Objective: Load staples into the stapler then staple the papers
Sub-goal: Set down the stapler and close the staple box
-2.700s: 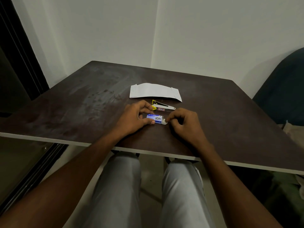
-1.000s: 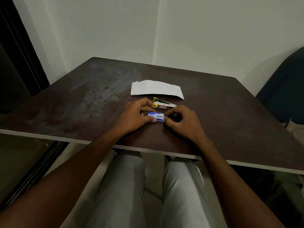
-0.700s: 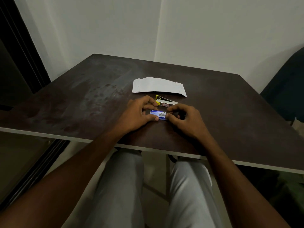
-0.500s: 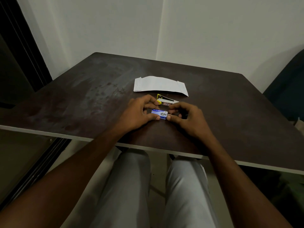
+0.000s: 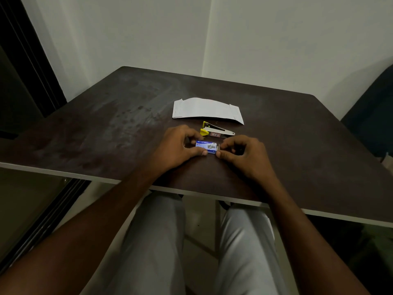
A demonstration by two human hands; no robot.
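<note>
Right at the centre, the small blue staple box [image 5: 206,147] lies flat on the dark tabletop [image 5: 110,128], caught between both hands. The left hand [image 5: 177,149] closes on its left end, thumb under the near edge and fingers curled over the far side. The right hand [image 5: 244,155] pinches at the box's right end, thumb and forefinger meeting on a pale flap there; what sits between those fingertips is too small to tell. Just beyond the box, the stapler [image 5: 215,131] lies on the tabletop, yellow at its left end, silver along its body, with no hand on it. Farther back, close behind the stapler, the folded white papers [image 5: 207,110] lie flat.
</note>
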